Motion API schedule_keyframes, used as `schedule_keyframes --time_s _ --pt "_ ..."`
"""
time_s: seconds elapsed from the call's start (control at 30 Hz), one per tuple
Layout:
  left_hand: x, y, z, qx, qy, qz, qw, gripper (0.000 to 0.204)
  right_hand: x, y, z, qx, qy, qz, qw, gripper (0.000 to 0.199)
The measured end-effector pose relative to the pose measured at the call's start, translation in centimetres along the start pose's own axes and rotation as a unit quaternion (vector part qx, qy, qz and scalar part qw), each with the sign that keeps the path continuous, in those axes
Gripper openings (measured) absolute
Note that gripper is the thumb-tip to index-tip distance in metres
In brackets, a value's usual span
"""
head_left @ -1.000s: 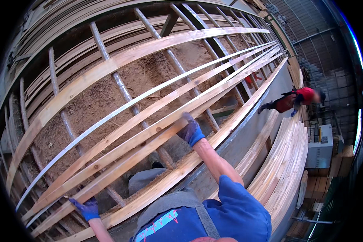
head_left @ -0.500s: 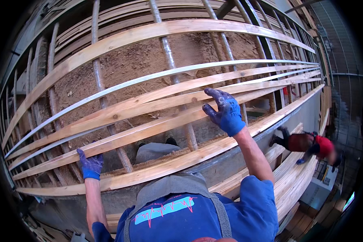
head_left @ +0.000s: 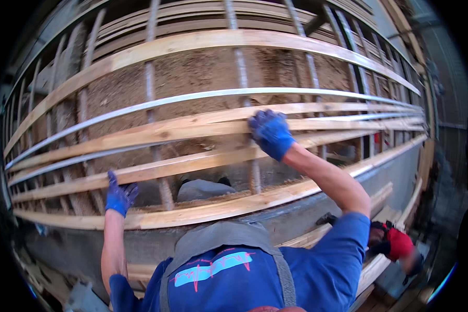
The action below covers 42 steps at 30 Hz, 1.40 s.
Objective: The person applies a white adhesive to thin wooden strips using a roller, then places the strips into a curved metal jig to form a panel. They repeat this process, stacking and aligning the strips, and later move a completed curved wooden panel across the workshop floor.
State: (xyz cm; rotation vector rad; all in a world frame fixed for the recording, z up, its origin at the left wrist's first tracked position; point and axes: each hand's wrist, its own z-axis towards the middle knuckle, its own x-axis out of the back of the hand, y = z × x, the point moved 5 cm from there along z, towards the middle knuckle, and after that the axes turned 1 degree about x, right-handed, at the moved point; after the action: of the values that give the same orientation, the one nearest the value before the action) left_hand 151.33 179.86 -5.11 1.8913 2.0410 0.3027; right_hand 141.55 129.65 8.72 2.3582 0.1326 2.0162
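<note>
Head view: the right hand (head_left: 270,132), now reaching higher than a second ago, is pressing its spread grip on a long wooden slat (head_left: 182,130). The left hand (head_left: 120,196) is curling its grip over the lowest plank (head_left: 218,208), steadying it.

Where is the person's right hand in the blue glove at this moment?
In the head view, the right hand lies just right of centre, flat on a long pale wooden board, above the sawdust-strewn lower plank.

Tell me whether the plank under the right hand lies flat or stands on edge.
Flat. The plank shows its broad face upward across the metal crossbars, and the right hand rests spread on top of it.
</note>
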Motion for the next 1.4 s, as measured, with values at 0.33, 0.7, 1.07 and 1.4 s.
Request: schedule_keyframes --time_s 0.33,0.7,1.07,1.4 --pt "-1.1 0.1 -1.2 -0.050 -0.117 -0.211 0.969 0.090 4.3 -0.7 -2.5 0.089 0.065 -0.105 0.988 0.014" --pt "0.6 -4.8 -2.1 -0.001 -0.062 -0.286 0.956 0.064 -0.3 -6.4 -10.5 0.091 -0.112 0.123 0.982 0.014" --pt "-0.3 -5.2 -2.1 -0.065 -0.035 -0.377 0.923 0.060 -1.2 -0.7 0.9 0.058 -0.091 -0.029 0.994 0.021" --pt "-2.9 -4.9 -3.7 -0.119 0.012 -0.373 0.920 0.076 -1.2 0.6 2.6 0.123 -0.205 0.093 0.967 0.016"
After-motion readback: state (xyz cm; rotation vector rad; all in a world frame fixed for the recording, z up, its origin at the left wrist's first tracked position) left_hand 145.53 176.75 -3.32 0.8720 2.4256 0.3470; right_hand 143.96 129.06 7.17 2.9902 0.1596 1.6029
